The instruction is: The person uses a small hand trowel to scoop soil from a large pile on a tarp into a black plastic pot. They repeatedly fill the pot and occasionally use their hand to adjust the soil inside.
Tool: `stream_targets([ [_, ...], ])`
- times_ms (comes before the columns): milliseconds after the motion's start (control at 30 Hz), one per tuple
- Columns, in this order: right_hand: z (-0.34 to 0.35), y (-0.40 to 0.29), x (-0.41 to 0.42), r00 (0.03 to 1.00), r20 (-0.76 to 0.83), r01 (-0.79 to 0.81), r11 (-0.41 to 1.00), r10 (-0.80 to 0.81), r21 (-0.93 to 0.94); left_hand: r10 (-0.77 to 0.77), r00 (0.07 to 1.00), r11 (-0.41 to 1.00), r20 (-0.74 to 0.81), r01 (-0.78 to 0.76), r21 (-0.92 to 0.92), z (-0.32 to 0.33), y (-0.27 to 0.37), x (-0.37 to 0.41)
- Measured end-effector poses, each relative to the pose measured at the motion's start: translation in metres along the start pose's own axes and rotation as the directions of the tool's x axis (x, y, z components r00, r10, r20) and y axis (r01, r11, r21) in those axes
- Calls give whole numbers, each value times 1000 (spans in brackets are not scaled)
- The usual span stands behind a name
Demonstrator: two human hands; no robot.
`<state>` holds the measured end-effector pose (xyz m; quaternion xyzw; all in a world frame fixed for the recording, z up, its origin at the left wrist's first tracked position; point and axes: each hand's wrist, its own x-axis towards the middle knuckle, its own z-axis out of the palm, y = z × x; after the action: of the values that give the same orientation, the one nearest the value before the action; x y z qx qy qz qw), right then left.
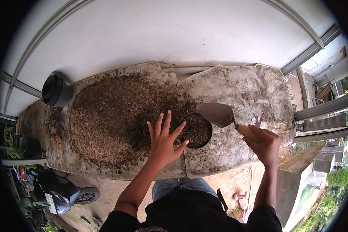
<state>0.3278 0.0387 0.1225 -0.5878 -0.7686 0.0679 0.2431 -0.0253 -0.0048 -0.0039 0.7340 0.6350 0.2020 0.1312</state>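
Observation:
A round black plastic pot filled with dark, chip-like planting mix stands on the worktable near its middle. My left hand is spread palm down at the pot's left side, its thumb and index finger at the rim; whether they touch it I cannot tell. My right hand grips the wooden handle of a pointed masonry trowel. The trowel's metal blade points left, over the upper right edge of the pot. A wide heap of brown planting mix covers the left half of the table, darker close to my left hand.
Stacked black pots stand at the table's back left. A white wall panel rises behind the worn, soil-stained tabletop. Dry fibres lie at the left end. A motorcycle is parked on the ground at lower left.

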Motion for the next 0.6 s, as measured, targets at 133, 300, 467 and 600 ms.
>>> stream_targets([
  [133, -6, -8, -28, 958, 96, -285, 861, 270, 422, -66, 991, 982, -119, 43, -183, -8, -17, -28],
  [300, -4, -68, -52, 878, 441, -404, 781, 186, 476, -259, 931, 909, -257, 145, -391, -4, -58, -93],
  [467, 42, -96, -79, 836, 538, -300, 912, 110, 280, -522, 846, 751, -109, 396, -528, -2, -84, -131],
  [600, 74, -104, -93, 830, 548, -214, 966, 100, 147, -553, 825, 725, -113, 410, -554, -15, -91, -140],
])
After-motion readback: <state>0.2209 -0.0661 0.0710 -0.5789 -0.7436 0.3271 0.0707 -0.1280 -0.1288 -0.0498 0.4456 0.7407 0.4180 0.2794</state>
